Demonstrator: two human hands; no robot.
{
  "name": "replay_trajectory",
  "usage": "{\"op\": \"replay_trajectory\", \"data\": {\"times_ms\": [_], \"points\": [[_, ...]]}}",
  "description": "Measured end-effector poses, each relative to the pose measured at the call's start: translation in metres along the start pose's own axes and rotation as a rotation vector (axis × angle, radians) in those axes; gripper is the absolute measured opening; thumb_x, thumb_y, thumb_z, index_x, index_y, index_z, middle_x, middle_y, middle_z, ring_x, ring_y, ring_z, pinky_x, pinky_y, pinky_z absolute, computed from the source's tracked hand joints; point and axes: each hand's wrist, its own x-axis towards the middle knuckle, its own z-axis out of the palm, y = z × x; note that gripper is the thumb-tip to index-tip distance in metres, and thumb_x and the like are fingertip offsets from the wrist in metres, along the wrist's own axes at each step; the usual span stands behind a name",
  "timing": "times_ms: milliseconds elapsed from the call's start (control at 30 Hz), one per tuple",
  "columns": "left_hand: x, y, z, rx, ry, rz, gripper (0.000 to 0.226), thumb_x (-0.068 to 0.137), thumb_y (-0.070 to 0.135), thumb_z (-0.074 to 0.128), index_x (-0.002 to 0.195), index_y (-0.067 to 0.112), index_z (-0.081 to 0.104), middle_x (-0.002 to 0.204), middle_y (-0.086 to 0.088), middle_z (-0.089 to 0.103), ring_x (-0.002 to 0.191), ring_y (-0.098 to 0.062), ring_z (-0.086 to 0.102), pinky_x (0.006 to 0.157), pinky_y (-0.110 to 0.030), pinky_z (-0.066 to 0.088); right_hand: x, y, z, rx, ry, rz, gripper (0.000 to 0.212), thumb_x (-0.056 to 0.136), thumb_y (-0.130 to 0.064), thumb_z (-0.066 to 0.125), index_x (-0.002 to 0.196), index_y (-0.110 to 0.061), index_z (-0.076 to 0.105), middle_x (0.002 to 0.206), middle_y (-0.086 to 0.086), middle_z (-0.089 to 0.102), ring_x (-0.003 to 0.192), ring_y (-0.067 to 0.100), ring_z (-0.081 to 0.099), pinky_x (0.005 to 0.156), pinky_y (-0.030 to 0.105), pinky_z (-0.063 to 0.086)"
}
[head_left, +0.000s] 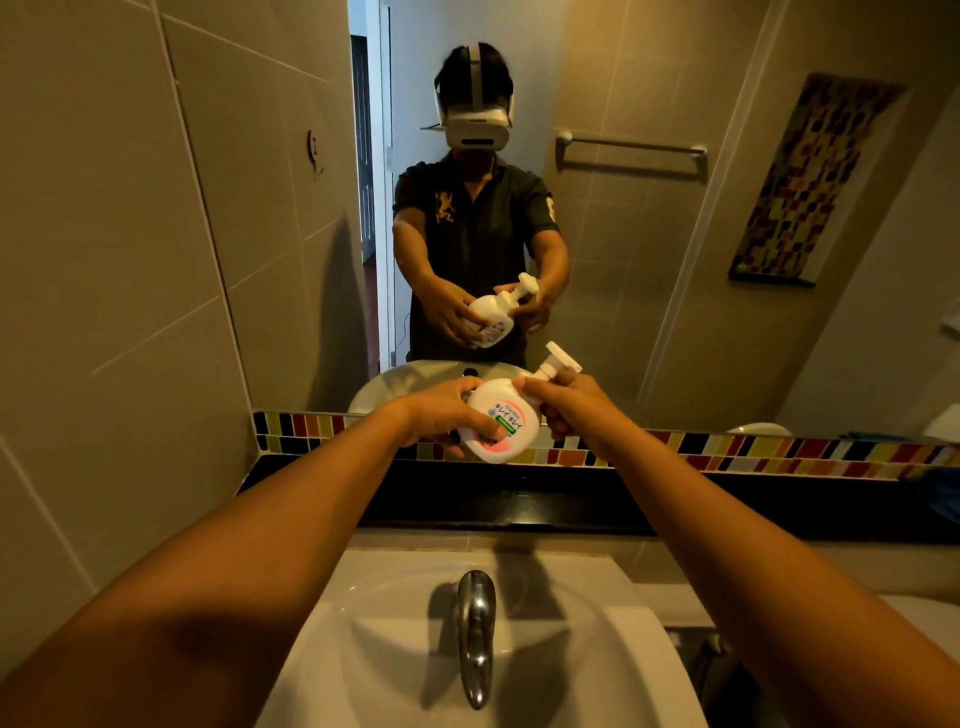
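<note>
A white soap pump bottle (501, 423) with a pink and green label is held up in the air in front of the mirror, tilted with its pump head (558, 358) pointing up and to the right. My left hand (441, 413) grips the round body from the left. My right hand (566, 408) grips the neck just under the pump. Both arms reach out over the white basin (597, 649).
A chrome tap (475, 634) stands at the middle of the basin below my arms. A black ledge (519, 501) and a strip of coloured tiles (753, 454) run under the mirror (649, 234). Grey tiled wall stands to the left.
</note>
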Motion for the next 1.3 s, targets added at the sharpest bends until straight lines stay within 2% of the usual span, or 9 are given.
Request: {"op": "replay_trajectory", "data": {"times_ms": [233, 367, 467, 567, 767, 867, 1000, 1133, 1300], "points": [[-0.005, 0.003, -0.003, -0.037, -0.053, -0.056, 0.05, 0.079, 0.022, 0.078, 0.123, 0.026, 0.054, 0.116, -0.007, 0.068, 0.106, -0.029, 0.068, 0.082, -0.042, 0.061, -0.007, -0.007, 0.002, -0.104, -0.084, -0.099, 0.032, 0.086, -0.044, 0.069, 0.099, -0.014, 0.066, 0.073, -0.001, 0.07, 0.057, 0.01, 0.061, 0.048, 0.021, 0.046], [-0.012, 0.01, 0.001, -0.087, -0.069, -0.031, 0.042, 0.08, 0.02, 0.078, 0.115, 0.029, 0.058, 0.11, -0.003, 0.071, 0.103, -0.027, 0.07, 0.073, -0.034, 0.062, -0.002, -0.009, 0.008, -0.101, 0.043, -0.185, 0.026, 0.086, -0.032, 0.072, 0.097, -0.01, 0.064, 0.085, 0.004, 0.074, 0.071, 0.009, 0.073, 0.056, 0.019, 0.055], [-0.011, 0.013, 0.012, -0.011, 0.036, 0.066, 0.045, 0.078, 0.015, 0.079, 0.115, 0.027, 0.055, 0.106, 0.002, 0.068, 0.098, -0.02, 0.069, 0.067, -0.027, 0.061, 0.005, -0.008, 0.013, -0.134, 0.164, -0.112, 0.042, 0.083, -0.035, 0.075, 0.107, -0.003, 0.063, 0.096, 0.011, 0.073, 0.084, 0.022, 0.073, 0.074, 0.036, 0.061], [-0.008, 0.012, 0.023, 0.021, 0.128, 0.122, 0.052, 0.075, 0.015, 0.081, 0.116, 0.025, 0.051, 0.105, 0.003, 0.066, 0.097, -0.018, 0.066, 0.07, -0.029, 0.061, 0.007, -0.009, 0.013, -0.15, 0.231, -0.098, 0.038, 0.083, -0.035, 0.075, 0.103, -0.006, 0.063, 0.092, 0.01, 0.073, 0.082, 0.021, 0.072, 0.069, 0.033, 0.059], [-0.013, 0.019, 0.008, -0.048, -0.083, -0.016, 0.034, 0.081, 0.02, 0.076, 0.11, 0.028, 0.062, 0.103, 0.002, 0.074, 0.096, -0.021, 0.072, 0.072, -0.032, 0.061, -0.008, -0.01, 0.011, -0.096, 0.157, -0.255, 0.02, 0.089, -0.03, 0.069, 0.077, -0.015, 0.064, 0.072, 0.0, 0.073, 0.07, 0.015, 0.073, 0.061, 0.023, 0.055], [-0.014, 0.023, 0.006, -0.09, -0.132, -0.025, 0.032, 0.082, 0.017, 0.075, 0.109, 0.028, 0.064, 0.101, 0.003, 0.076, 0.095, -0.019, 0.074, 0.07, -0.031, 0.061, -0.007, -0.011, 0.013, -0.131, 0.185, -0.272, 0.02, 0.091, -0.029, 0.067, 0.076, -0.016, 0.064, 0.074, 0.003, 0.074, 0.071, 0.018, 0.074, 0.061, 0.024, 0.056], [-0.013, 0.021, 0.015, -0.037, -0.017, 0.056, 0.037, 0.079, 0.016, 0.078, 0.108, 0.031, 0.059, 0.101, 0.004, 0.072, 0.09, -0.016, 0.072, 0.065, -0.025, 0.06, 0.005, -0.009, 0.013, -0.22, 0.257, -0.185, 0.019, 0.087, -0.034, 0.069, 0.083, -0.016, 0.065, 0.083, 0.007, 0.075, 0.075, 0.019, 0.074, 0.069, 0.035, 0.06], [-0.009, 0.015, 0.029, -0.017, 0.105, 0.111, 0.051, 0.076, 0.015, 0.08, 0.116, 0.027, 0.051, 0.102, 0.005, 0.066, 0.09, -0.015, 0.068, 0.06, -0.022, 0.059, 0.013, -0.002, 0.014, -0.25, 0.328, -0.115, 0.022, 0.083, -0.04, 0.071, 0.084, -0.019, 0.065, 0.081, 0.002, 0.073, 0.074, 0.018, 0.072, 0.067, 0.034, 0.06], [-0.004, 0.008, 0.04, 0.03, 0.204, 0.142, 0.065, 0.072, 0.017, 0.084, 0.126, 0.022, 0.048, 0.119, -0.006, 0.064, 0.105, -0.025, 0.065, 0.079, -0.038, 0.061, 0.018, 0.005, 0.015, -0.272, 0.375, -0.087, 0.023, 0.081, -0.041, 0.071, 0.08, -0.02, 0.064, 0.072, -0.005, 0.069, 0.07, 0.015, 0.07, 0.057, 0.027, 0.054]]}}
